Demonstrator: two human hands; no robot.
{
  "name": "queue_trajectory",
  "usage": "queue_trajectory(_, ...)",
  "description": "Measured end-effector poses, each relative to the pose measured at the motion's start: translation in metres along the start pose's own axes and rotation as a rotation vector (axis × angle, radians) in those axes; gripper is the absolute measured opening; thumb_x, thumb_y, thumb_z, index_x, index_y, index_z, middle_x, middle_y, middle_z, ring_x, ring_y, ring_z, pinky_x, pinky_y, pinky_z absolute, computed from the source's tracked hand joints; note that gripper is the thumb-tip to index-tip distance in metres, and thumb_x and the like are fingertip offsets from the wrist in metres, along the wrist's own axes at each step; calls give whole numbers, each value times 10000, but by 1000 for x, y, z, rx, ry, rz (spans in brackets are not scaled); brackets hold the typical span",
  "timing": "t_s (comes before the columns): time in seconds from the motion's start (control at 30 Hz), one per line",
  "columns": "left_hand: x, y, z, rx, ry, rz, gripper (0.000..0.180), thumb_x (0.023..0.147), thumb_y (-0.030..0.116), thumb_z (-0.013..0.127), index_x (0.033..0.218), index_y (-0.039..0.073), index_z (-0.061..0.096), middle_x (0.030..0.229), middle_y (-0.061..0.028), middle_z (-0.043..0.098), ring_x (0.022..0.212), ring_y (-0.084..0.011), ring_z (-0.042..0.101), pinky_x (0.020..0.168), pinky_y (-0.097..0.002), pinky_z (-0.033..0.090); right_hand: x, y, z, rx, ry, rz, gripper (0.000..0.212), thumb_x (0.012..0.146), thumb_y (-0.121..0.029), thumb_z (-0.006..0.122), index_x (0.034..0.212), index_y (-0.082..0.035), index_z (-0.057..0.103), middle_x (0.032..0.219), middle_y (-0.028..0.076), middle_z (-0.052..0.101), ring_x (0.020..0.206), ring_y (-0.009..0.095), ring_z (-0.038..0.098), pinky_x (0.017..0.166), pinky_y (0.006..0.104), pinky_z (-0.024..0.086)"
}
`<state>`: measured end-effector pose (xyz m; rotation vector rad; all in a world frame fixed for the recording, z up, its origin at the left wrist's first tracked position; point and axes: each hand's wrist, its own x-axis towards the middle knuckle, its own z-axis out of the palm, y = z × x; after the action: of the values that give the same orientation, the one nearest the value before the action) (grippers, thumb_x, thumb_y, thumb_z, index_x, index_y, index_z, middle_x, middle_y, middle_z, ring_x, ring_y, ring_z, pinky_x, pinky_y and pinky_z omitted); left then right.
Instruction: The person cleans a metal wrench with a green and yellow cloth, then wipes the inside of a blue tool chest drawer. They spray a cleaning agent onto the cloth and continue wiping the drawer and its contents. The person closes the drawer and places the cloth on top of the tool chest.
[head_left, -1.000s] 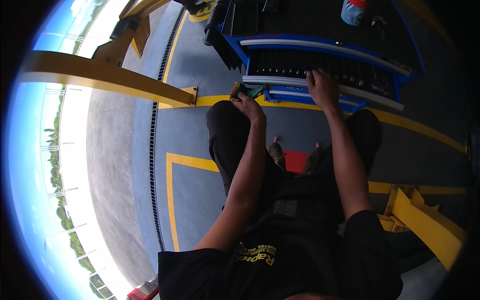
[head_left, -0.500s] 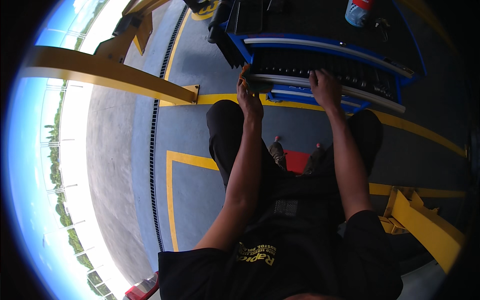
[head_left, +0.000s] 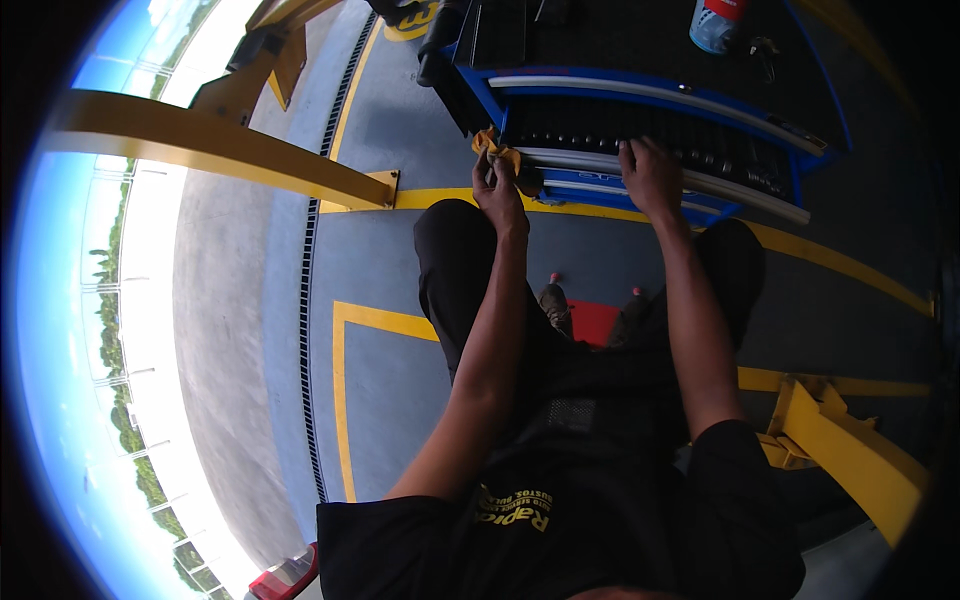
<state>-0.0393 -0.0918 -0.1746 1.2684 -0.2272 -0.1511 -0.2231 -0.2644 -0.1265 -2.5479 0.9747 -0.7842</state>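
Our left hand (head_left: pixel 501 208) has fingers grasping crumpled orange cloth (head_left: pixel 486 140), perhaps keeping it handy; our right hand (head_left: pixel 655 182), grip unclear, meets the silver-edged metal drawer (head_left: pixel 742 193), possibly steadying it.

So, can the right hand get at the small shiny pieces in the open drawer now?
Probably yes: the right hand is at the drawer's front edge, and the shiny pieces beside it look uncovered.
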Motion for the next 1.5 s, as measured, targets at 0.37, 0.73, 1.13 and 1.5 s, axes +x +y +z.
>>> queue_trajectory(0.37, 17, 16, 8, 155, 35, -179, 365, 1081, 244, 744, 1287, -31, 622, 1194, -126, 694, 1067, -185, 689, 934, -332, 556, -2, 5, 2, 17, -15, 10, 315, 1118, -298, 583, 969, -57, 721, 957, 147, 704, 921, 353, 707, 870, 506, 558)
queue_trajectory(0.73, 9, -9, 5, -238, 106, -155, 282, 1145, 277, 612, 1316, 54, 594, 1150, -71, 689, 985, -159, 721, 896, -304, 596, -2, 8, 5, -6, 15, -19, 323, 1112, -295, 597, 919, -64, 714, 922, 140, 701, 880, 339, 709, 829, 499, 561)
queue_trajectory(1.13, -27, -8, 37, 721, 103, 512, 372, 1003, 151, 761, 1342, 67, 635, 1313, -111, 625, 1249, -309, 594, 1056, -446, 494, 3, 9, -1, 205, -7, 94, 311, 1111, -309, 607, 1026, -45, 748, 996, 170, 733, 943, 377, 729, 859, 499, 564)
queue_trajectory(1.5, -49, -10, 40, 875, -447, 979, 346, 914, 71, 791, 1233, 201, 754, 1336, -41, 695, 1326, -338, 606, 1135, -515, 481, 0, 12, -7, 295, 31, 74, 308, 1089, -295, 631, 999, -22, 741, 986, 197, 735, 962, 420, 719, 896, 508, 539)
